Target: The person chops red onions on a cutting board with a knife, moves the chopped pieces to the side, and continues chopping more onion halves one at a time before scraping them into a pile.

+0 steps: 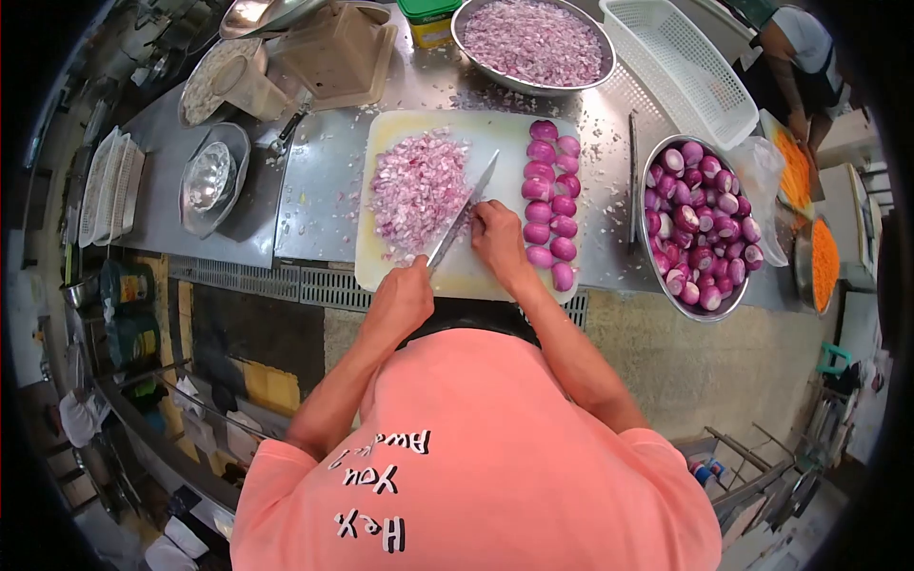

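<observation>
A knife (464, 211) is in my left hand (403, 293), whose fingers are wrapped round its handle; the blade slants up and right over the white cutting board (495, 128). My right hand (498, 238) rests on the board just right of the blade, fingers curled together, and what they hold is hidden. Chopped red onion (419, 186) lies in a heap on the board, left of the blade. Peeled onion halves (538, 190) stand in two columns along the board's right side, beside my right hand.
Behind the board is a bowl of chopped onion (533, 43). To the right are a bowl of whole onions (700, 224), a white basket (681, 71) and a bowl of orange shreds (824, 265). A co-worker (804, 62) stands at the far right. A metal bowl (211, 178) sits left.
</observation>
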### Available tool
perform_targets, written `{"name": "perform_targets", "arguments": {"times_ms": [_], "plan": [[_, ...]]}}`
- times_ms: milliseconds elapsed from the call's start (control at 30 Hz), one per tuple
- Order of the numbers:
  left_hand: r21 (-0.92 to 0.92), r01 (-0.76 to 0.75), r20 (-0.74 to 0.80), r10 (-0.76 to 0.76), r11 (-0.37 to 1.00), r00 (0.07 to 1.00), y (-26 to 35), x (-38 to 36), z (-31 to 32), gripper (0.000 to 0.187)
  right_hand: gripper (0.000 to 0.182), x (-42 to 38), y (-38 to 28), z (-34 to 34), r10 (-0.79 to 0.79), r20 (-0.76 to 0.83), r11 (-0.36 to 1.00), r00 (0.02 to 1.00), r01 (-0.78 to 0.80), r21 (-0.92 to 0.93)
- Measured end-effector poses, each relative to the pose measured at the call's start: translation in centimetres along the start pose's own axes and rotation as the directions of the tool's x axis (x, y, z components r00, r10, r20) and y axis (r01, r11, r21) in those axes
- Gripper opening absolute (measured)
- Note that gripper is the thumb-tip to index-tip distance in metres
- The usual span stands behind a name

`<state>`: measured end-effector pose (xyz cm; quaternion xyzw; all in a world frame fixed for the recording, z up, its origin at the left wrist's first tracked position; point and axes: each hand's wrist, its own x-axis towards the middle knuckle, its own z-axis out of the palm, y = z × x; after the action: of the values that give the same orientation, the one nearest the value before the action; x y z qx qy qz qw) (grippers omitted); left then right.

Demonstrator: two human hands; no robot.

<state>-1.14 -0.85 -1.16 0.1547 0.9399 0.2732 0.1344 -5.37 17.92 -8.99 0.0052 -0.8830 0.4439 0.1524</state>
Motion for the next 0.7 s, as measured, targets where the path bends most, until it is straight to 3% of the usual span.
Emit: {"name": "perform_targets", "arguments": {"times_ms": [233, 700], "plan": [[0.0, -0.058, -0.032, 0.058, 0.998, 0.998, -0.5, 0.5, 1.1, 0.008, 0.011, 0.1, -0.1, -0.2, -0.005, 0.004, 1.0, 1.0, 0.005, -0.019], [-0.044, -0.015, -0.006, 0.015, 0.999, 1.0, 0.7, 0.8, 0.4, 0.006, 0.011, -0.3, -0.1, -0.5, 0.033, -0.007, 0.999, 0.999, -0.033, -0.004]]}}
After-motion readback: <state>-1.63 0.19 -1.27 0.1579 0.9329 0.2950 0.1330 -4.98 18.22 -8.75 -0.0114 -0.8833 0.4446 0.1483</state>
